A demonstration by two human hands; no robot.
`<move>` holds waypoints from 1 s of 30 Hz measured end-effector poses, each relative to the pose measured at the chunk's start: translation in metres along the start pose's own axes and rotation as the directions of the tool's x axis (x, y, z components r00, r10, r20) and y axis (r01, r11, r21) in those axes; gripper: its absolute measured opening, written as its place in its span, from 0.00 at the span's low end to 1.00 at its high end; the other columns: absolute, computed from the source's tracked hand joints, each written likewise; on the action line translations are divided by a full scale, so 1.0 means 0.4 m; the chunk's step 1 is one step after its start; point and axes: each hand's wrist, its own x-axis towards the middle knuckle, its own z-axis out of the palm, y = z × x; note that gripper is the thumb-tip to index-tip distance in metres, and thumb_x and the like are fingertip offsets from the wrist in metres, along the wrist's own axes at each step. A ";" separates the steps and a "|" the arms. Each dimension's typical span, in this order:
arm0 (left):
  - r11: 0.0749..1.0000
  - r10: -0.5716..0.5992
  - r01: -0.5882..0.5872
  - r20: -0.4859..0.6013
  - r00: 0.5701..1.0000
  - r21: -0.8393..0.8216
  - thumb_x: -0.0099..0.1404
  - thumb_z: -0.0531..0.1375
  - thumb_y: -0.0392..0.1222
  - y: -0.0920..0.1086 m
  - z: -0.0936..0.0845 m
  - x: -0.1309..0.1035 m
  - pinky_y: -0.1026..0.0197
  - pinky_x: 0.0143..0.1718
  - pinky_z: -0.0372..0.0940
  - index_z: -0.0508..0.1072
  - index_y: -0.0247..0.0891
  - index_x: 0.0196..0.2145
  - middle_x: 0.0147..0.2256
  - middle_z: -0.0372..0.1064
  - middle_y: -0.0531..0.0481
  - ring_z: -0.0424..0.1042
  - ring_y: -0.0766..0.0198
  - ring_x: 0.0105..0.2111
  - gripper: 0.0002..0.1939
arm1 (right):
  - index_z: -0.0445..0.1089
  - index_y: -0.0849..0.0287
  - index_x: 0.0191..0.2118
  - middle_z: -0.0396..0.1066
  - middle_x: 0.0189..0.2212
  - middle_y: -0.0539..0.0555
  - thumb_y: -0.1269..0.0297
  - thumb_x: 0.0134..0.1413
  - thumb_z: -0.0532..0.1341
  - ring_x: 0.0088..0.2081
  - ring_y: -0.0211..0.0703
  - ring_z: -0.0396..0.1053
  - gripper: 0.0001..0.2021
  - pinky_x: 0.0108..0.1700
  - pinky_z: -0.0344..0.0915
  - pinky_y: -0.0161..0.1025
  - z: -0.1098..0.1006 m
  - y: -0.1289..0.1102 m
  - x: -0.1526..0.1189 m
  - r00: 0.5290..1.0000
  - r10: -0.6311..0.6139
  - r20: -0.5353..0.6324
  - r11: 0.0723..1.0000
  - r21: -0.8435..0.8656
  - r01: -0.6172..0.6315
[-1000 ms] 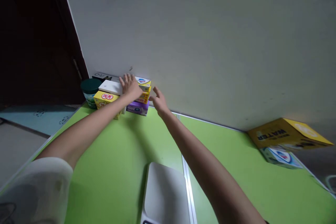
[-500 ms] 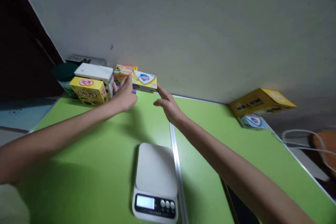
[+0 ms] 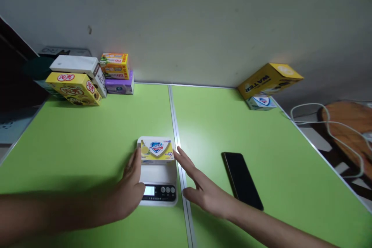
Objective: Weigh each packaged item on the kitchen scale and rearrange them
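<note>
A yellow and white Safeguard soap box (image 3: pixel 157 150) is pinned between my two hands over the far part of a white kitchen scale (image 3: pixel 162 175). Its underside appears to rest on the weighing plate. Against its left end lies my left hand (image 3: pixel 130 190), fingers straight and thumb near the scale's lit display. My right hand (image 3: pixel 205 192) touches the right end with its stretched fingertips, thumb held apart. The scale's left edge is partly hidden by my left hand.
A black phone (image 3: pixel 242 180) lies right of my right hand. At the back left are a yellow box (image 3: pixel 74 89), a white box (image 3: pixel 77 64), and an orange box (image 3: pixel 114 66) on a purple one (image 3: pixel 119 86). Back right, a yellow WATER box (image 3: pixel 267 80) leans on a soap box (image 3: pixel 261 102).
Both hands have brought the soap box from beside the back left boxes toward me, down to the scale. The view has shifted, and the phone now shows fully.
</note>
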 end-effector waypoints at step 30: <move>0.920 0.146 -0.184 0.133 0.980 0.346 0.59 0.55 0.35 0.042 -0.086 0.092 0.40 0.66 0.43 0.44 0.36 0.67 0.66 0.50 0.37 0.45 0.46 0.67 0.41 | 0.47 0.56 0.66 0.55 0.63 0.65 0.71 0.49 0.62 0.69 0.58 0.44 0.39 0.66 0.49 0.62 -0.024 0.004 0.121 0.887 -0.448 -0.115 0.853 -0.351 0.386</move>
